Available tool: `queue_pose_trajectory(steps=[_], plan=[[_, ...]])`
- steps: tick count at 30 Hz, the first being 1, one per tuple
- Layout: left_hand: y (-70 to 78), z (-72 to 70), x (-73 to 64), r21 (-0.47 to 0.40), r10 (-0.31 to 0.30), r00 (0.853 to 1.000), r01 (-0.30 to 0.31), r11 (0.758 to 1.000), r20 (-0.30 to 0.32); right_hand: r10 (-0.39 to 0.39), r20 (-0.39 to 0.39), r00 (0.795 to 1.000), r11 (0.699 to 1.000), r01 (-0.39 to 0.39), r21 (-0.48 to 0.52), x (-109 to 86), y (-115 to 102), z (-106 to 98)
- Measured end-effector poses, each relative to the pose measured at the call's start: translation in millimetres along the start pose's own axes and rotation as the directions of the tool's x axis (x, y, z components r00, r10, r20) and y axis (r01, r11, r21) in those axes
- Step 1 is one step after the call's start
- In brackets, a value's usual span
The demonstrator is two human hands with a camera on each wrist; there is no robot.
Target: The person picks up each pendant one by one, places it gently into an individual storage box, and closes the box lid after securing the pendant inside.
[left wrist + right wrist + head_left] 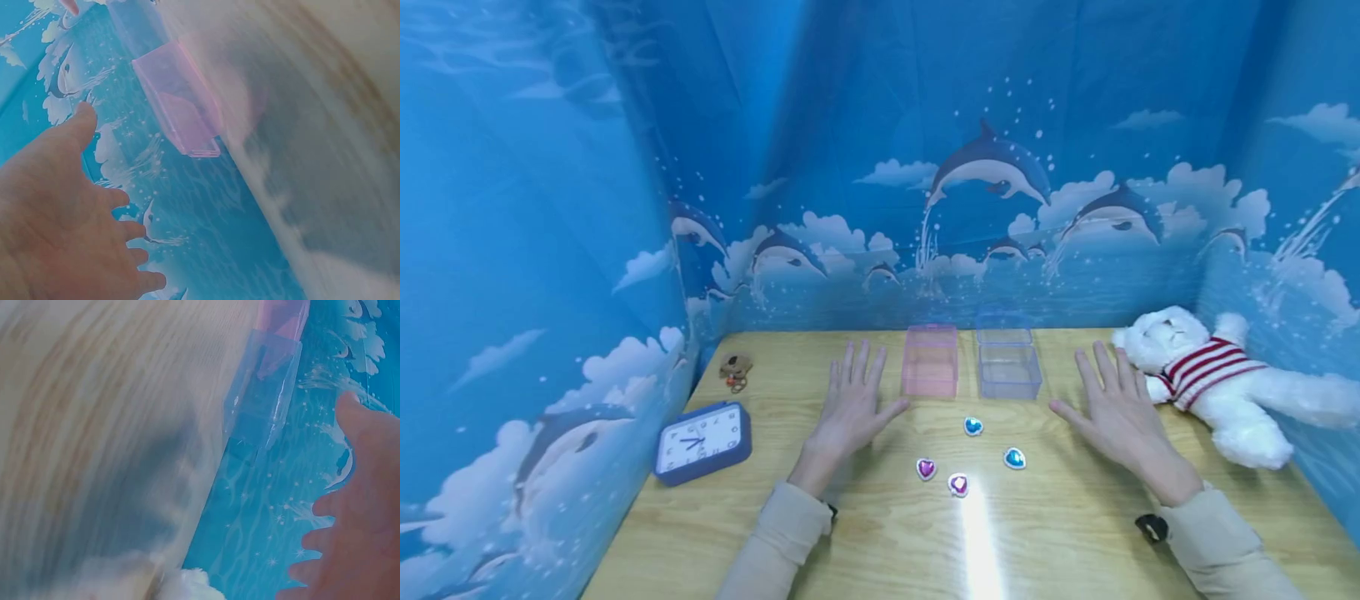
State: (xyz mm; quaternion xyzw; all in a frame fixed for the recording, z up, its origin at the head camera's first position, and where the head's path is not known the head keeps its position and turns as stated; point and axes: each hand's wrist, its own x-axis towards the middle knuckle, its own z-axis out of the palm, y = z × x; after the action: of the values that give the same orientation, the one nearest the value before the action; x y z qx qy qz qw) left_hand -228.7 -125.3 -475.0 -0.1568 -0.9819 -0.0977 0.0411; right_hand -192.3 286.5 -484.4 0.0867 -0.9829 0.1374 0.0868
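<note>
My left hand (852, 410) is spread with straight fingers over the table, left of a clear pink box (930, 367). On the other side my right hand (1118, 417) is spread the same way, right of a clear blue box (1008, 367). Both boxes stand side by side with their lids raised. Between the hands lie two blue heart gems (973, 426), the other blue gem (1014, 458) being nearer the right hand. Two more heart gems, a purple one (927, 468) and a pink-purple one (958, 484), lie closer to me. Neither hand holds anything.
A blue clock (703, 443) stands at the table's left edge, with a small brown dog figure (736, 371) behind it. A white teddy bear (1221, 379) in a striped sweater lies at the right, close by the right hand. Dolphin-printed curtains (850, 167) surround the wooden table (880, 550).
</note>
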Motion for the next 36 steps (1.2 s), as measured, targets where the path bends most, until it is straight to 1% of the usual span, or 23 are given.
queue_pose_trajectory(steps=[4,6,8,10,13,14,16,17,20,21,25,27,29,31,33,36], plan=[[-1.8,1.7,-1.9,-0.007,-0.003,1.0,0.003,1.0,0.003,-0.005,-0.026,1.0,0.999,0.006,0.036,1.1,-1,0],[-2.6,2.5,-2.0,-0.023,-0.013,1.0,0.013,1.0,0.003,-0.014,-0.066,0.998,0.997,0.019,0.07,2.0,-4,0],[-1.6,2.7,0.7,-0.068,-0.024,1.0,0.023,0.997,-0.006,-0.032,-0.117,0.993,0.995,0.043,0.092,2.7,-9,1],[0.1,2.5,5.1,-0.138,-0.041,0.999,0.039,0.99,-0.012,-0.068,-0.172,0.983,0.991,0.085,0.098,3.0,-17,3],[4.2,2.7,15.0,-0.286,-0.069,0.997,0.061,0.956,-0.017,-0.137,-0.236,0.962,0.984,0.16,0.082,3.1,-31,8],[5.7,3.2,18.7,-0.333,-0.076,0.997,0.069,0.94,-0.009,-0.16,-0.247,0.956,0.98,0.184,0.077,2.9,-35,10],[9.2,4.9,26.2,-0.429,-0.092,0.996,0.088,0.899,0.013,-0.199,-0.257,0.946,0.972,0.224,0.069,2.4,-45,15],[11.0,6.3,29.7,-0.472,-0.101,0.994,0.104,0.875,0.031,-0.215,-0.254,0.943,0.968,0.24,0.072,1.8,-49,17],[15.7,12.3,39.8,-0.552,-0.113,0.991,0.135,0.823,0.075,-0.256,-0.223,0.941,0.954,0.284,0.101,-1.0,-63,24],[17.2,14.5,42.8,-0.571,-0.114,0.99,0.142,0.809,0.086,-0.271,-0.212,0.939,0.948,0.299,0.11,-2.0,-68,26],[21.2,21.9,53.3,-0.616,-0.106,0.99,0.14,0.775,0.092,-0.342,-0.174,0.924,0.923,0.365,0.124,-4.6,-88,32],[22.4,24.5,56.9,-0.645,-0.102,0.989,0.147,0.75,0.106,-0.373,-0.156,0.915,0.912,0.392,0.122,-5.9,-97,34],[23.2,26.3,60.1,-0.665,-0.101,0.987,0.159,0.73,0.124,-0.396,-0.139,0.908,0.902,0.413,0.127,-6.9,-105,36],[23.5,27.6,62.3,-0.674,-0.097,0.985,0.17,0.719,0.144,-0.419,-0.114,0.901,0.892,0.432,0.137,-8.0,-112,37],[23.3,28.7,64.3,-0.676,-0.094,0.983,0.175,0.716,0.156,-0.458,-0.084,0.885,0.873,0.466,0.146,-9.1,-118,37],[22.2,30.8,66.7,-0.659,-0.085,0.983,0.171,0.733,0.161,-0.535,-0.019,0.845,0.833,0.531,0.154,-10.1,-125,38]])
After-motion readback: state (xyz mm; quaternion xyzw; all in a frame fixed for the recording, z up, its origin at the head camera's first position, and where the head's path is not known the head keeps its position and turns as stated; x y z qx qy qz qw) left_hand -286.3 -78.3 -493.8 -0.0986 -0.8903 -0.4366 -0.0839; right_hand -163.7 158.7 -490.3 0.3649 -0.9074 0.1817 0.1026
